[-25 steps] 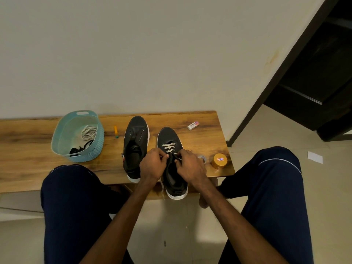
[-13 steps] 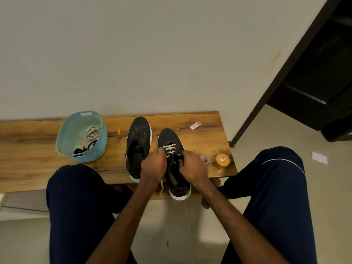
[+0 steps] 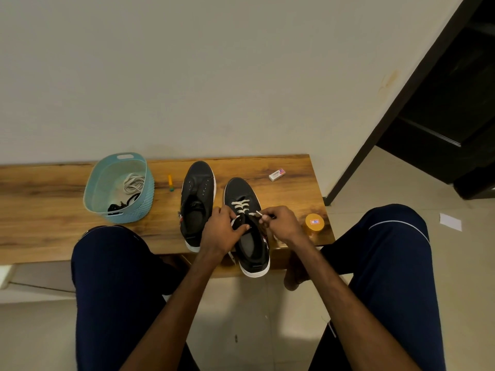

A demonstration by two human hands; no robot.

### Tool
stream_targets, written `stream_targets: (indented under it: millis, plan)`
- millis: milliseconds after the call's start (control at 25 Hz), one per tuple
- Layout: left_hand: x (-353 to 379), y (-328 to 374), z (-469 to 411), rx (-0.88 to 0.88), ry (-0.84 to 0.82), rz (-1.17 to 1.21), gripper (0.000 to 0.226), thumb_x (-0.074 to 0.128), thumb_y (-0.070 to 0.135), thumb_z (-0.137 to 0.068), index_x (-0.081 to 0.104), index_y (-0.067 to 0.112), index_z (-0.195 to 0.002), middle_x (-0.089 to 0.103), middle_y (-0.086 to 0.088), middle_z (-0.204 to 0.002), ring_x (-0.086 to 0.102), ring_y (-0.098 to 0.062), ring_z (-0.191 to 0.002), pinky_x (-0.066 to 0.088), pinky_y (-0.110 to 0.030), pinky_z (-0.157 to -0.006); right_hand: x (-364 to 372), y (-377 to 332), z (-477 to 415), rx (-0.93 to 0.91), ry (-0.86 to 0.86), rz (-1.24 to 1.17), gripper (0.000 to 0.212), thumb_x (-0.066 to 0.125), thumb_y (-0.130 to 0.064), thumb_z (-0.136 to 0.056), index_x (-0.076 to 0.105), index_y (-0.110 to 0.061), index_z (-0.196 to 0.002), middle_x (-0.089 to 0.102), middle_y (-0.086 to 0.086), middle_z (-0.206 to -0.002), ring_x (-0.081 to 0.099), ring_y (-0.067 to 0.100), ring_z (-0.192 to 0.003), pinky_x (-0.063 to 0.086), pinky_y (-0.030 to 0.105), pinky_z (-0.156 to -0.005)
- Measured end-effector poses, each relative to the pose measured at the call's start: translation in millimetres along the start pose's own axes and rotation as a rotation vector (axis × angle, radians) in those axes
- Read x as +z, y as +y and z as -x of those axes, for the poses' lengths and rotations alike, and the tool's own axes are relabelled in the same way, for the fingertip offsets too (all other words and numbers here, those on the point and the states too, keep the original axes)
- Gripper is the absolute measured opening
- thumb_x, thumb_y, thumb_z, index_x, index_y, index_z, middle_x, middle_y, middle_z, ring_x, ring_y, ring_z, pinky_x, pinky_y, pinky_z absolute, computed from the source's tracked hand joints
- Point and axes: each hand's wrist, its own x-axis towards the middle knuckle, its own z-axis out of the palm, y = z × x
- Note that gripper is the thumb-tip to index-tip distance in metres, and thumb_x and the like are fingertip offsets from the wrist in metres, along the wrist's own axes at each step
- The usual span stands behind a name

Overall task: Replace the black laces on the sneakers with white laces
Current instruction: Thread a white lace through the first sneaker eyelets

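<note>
Parted slightly since a moment ago, over the tabletop (image 3: 53,223) and the half-laced sneaker (image 3: 241,191) at its front edge, the left hand (image 3: 223,231) grips the shoe's eyelet side and the right hand (image 3: 281,223) pinches the white lace (image 3: 242,206) by its end.

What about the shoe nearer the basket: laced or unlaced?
Unlaced: the shoe shows empty eyelets, with no lace across them.

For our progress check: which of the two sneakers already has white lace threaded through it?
The right sneaker, beside the yellow jar: white lace crosses its lower eyelets. The left sneaker has bare eyelets.
</note>
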Motion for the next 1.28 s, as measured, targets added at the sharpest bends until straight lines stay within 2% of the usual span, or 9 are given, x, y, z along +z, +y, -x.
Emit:
stream_targets:
  millis: [120, 240, 400, 600, 800, 920, 1000, 1120, 1280]
  plan:
    - [2.1, 2.1, 5.3, -0.062, 0.030, 0.211, 0.023, 0.071, 0.027, -0.089, 0.066, 0.015, -0.108, 0.067, 0.002, -0.095, 0.063, -0.009, -0.085, 0.054, -0.025, -0.077, 3.1, -4.7, -3.3, -0.097, 0.105, 0.007, 0.014, 0.068, -0.009, -0.091, 0.076, -0.013, -0.102, 0.074, -0.001, -0.087, 0.069, 0.008, -0.081, 0.058, 0.028, -0.080]
    - [7.9, -0.4, 6.1, -0.137, 0.059, 0.379, 0.017, 0.065, 0.017, -0.093, 0.070, 0.012, -0.109, 0.072, -0.001, -0.095, 0.068, -0.012, -0.087, 0.061, -0.038, -0.078, 11.6, -13.2, -6.4, -0.189, 0.116, 0.086, 0.006, 0.073, -0.014, -0.087, 0.075, -0.015, -0.093, 0.072, -0.004, -0.084, 0.066, 0.006, -0.078, 0.052, 0.019, -0.072]
    - [10.7, -5.6, 3.5, -0.216, 0.027, 0.507, 0.021, 0.062, 0.013, -0.096, 0.070, 0.009, -0.114, 0.073, -0.004, -0.096, 0.070, -0.016, -0.087, 0.063, -0.040, -0.071, 18.0, -16.9, -10.4, -0.285, 0.044, 0.247, 0.003, 0.069, -0.016, -0.088, 0.071, -0.017, -0.090, 0.070, -0.002, -0.091, 0.062, 0.011, -0.086, 0.051, 0.027, -0.077]
    - [10.7, -6.7, 3.3, -0.250, 0.003, 0.591, 0.025, 0.061, 0.010, -0.096, 0.067, 0.007, -0.120, 0.073, -0.009, -0.105, 0.070, -0.018, -0.091, 0.063, -0.040, -0.072, 22.4, -23.7, -7.5, -0.437, 0.004, 0.473, 0.007, 0.065, -0.016, -0.088, 0.069, -0.013, -0.093, 0.063, 0.003, -0.096, 0.057, 0.018, -0.090, 0.048, 0.031, -0.074]
    - [10.8, -6.7, 7.2, -0.211, 0.031, 0.552, 0.022, 0.058, 0.015, -0.099, 0.068, 0.011, -0.118, 0.073, -0.004, -0.098, 0.070, -0.016, -0.083, 0.063, -0.040, -0.070, 30.2, -29.0, -2.7, -0.439, 0.027, 0.543, 0.012, 0.061, -0.015, -0.092, 0.067, -0.010, -0.101, 0.062, 0.007, -0.103, 0.057, 0.020, -0.096, 0.043, 0.027, -0.073]
    - [12.2, -6.3, 5.6, -0.223, 0.062, 0.538, 0.014, 0.061, 0.015, -0.097, 0.070, 0.014, -0.108, 0.072, -0.002, -0.092, 0.071, -0.016, -0.078, 0.063, -0.041, -0.065, 30.0, -23.0, 1.3, -0.330, 0.060, 0.362, 0.011, 0.065, -0.016, -0.092, 0.070, -0.013, -0.102, 0.067, 0.004, -0.104, 0.061, 0.017, -0.096, 0.048, 0.029, -0.080]
    - [12.4, -3.0, 4.6, -0.212, 0.091, 0.495, 0.006, 0.064, 0.017, -0.094, 0.068, 0.018, -0.099, 0.071, 0.000, -0.090, 0.070, -0.015, -0.078, 0.063, -0.038, -0.062, 29.8, -14.8, 6.9, -0.274, 0.047, 0.217, 0.021, 0.070, -0.022, -0.090, 0.070, -0.013, -0.109, 0.068, 0.003, -0.108, 0.060, 0.015, -0.100, 0.049, 0.031, -0.088]
    - [11.8, 4.8, 6.6, -0.214, 0.129, 0.549, 0.003, 0.060, 0.018, -0.097, 0.062, 0.021, -0.096, 0.069, 0.001, -0.094, 0.069, -0.016, -0.083, 0.062, -0.037, -0.061, 37.1, -6.2, 12.8, -0.259, 0.052, 0.221, 0.046, 0.075, -0.034, -0.085, 0.059, -0.018, -0.125, 0.056, 0.001, -0.123, 0.050, 0.015, -0.114, 0.040, 0.027, -0.094]
    - [-28.0, 21.9, 7.1, -0.279, 0.278, 1.131, 0.013, 0.044, 0.015, -0.104, 0.055, 0.009, -0.107, 0.069, -0.011, -0.105, 0.068, -0.018, -0.085, 0.057, -0.033, -0.071, 46.6, -1.6, 14.4, -0.192, 0.119, 0.211, 0.066, 0.078, -0.032, -0.081, 0.043, -0.019, -0.136, 0.046, 0.001, -0.137, 0.039, 0.020, -0.129, 0.036, 0.037, -0.108]
